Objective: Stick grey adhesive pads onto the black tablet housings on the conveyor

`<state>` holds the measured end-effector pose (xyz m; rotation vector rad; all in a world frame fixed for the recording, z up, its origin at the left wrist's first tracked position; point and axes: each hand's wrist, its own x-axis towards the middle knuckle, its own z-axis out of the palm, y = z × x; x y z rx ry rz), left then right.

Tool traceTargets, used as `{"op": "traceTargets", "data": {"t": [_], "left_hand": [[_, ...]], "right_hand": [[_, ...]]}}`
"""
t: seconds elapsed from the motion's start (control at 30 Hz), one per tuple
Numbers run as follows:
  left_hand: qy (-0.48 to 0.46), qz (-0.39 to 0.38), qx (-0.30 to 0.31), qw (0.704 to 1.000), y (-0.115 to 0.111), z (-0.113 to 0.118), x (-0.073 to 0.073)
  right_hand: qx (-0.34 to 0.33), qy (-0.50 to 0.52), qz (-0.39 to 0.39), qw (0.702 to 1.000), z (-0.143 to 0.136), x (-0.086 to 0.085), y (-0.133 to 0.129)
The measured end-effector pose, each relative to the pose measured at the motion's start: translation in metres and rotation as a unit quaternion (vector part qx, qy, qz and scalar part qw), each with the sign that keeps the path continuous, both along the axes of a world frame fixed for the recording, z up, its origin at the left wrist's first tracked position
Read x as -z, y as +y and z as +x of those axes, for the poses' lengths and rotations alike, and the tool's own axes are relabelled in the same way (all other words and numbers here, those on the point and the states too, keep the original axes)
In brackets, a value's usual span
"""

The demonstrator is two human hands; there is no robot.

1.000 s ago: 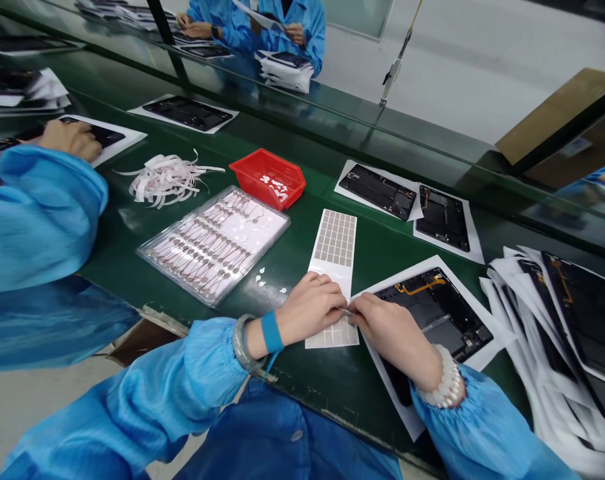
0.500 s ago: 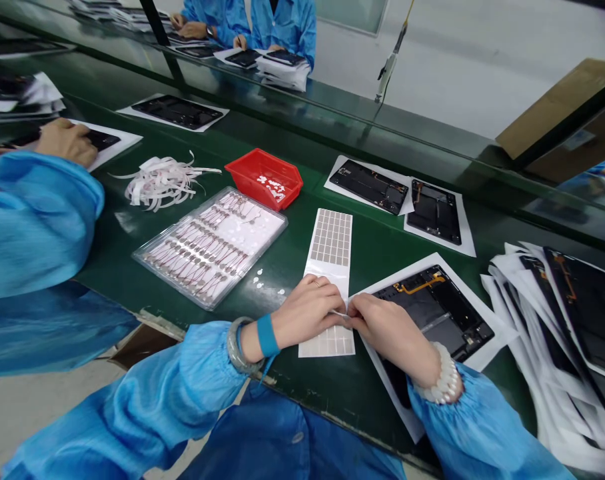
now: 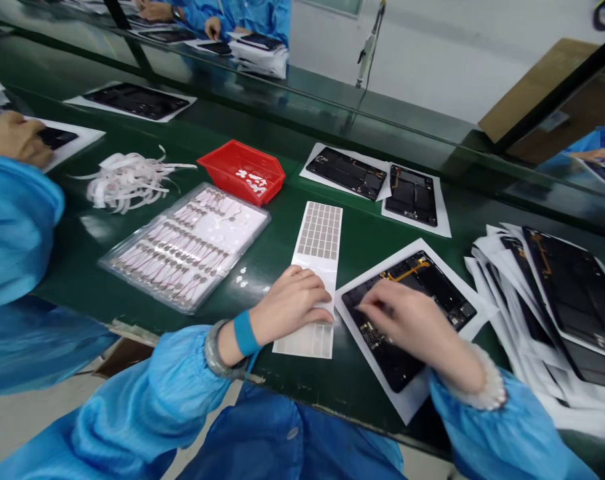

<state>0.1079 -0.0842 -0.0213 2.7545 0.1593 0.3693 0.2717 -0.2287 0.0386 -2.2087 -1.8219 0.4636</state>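
my left hand [image 3: 295, 303] lies on the sticker sheet [image 3: 321, 230], thumb spread from fingers. my right hand [image 3: 415, 317] is over the black panel [image 3: 445, 290], fingertips bunched; cannot tell if pinching anything.

Green bench [image 3: 365, 243], near edge chipped; glossy strip [image 3: 322, 100] along its far edge. Pale wall [image 3: 432, 67] behind. Brown cardboard [image 3: 532, 87] beyond far edge, right side. Grey floor [image 3: 27, 413] below near edge.

Even, moderately bright indoor light.
Pale glare patches mark the green bench [image 3: 93, 227]; motion blur softens the right hand [image 3: 412, 320] and its white bracelet [image 3: 492, 381]; wide-angle distortion stretches the edges; a small area at far right is pixelated.
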Motion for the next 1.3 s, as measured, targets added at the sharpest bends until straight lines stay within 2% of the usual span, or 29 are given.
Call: {"op": "traceTargets", "data": {"t": [0.07, 0.17, 0.27, 0.37, 0.63, 0.93, 1.3], "left_hand": [[-0.013, 0.028, 0.034, 0.999, -0.009, 0.003, -0.003], [-0.015, 0.087, 0.113, 0.99, -0.028, 0.011, -0.003], [-0.011, 0.12, 0.141, 0.983, -0.042, 0.019, 0.002], [-0.005, 0.117, 0.138, 0.984, -0.044, 0.021, 0.005], [-0.001, 0.099, 0.139, 0.985, -0.039, 0.018, 0.007], [0.004, 0.101, 0.137, 0.985, -0.039, 0.018, 0.006], [0.005, 0.102, 0.132, 0.986, -0.041, 0.018, 0.007]], "right_hand": [[0.073, 0.112, -0.003, 0.991, 0.017, 0.002, -0.016], [0.124, 0.195, -0.017, 0.973, 0.028, 0.023, -0.036], [0.152, 0.179, 0.022, 0.972, 0.021, 0.046, -0.043], [0.184, 0.142, 0.051, 0.971, 0.012, 0.056, -0.043], [0.186, 0.101, 0.02, 0.977, 0.008, 0.054, -0.038], [0.184, 0.135, 0.01, 0.973, 0.01, 0.053, -0.038], [0.185, 0.124, 0.005, 0.975, 0.011, 0.052, -0.037]]}}
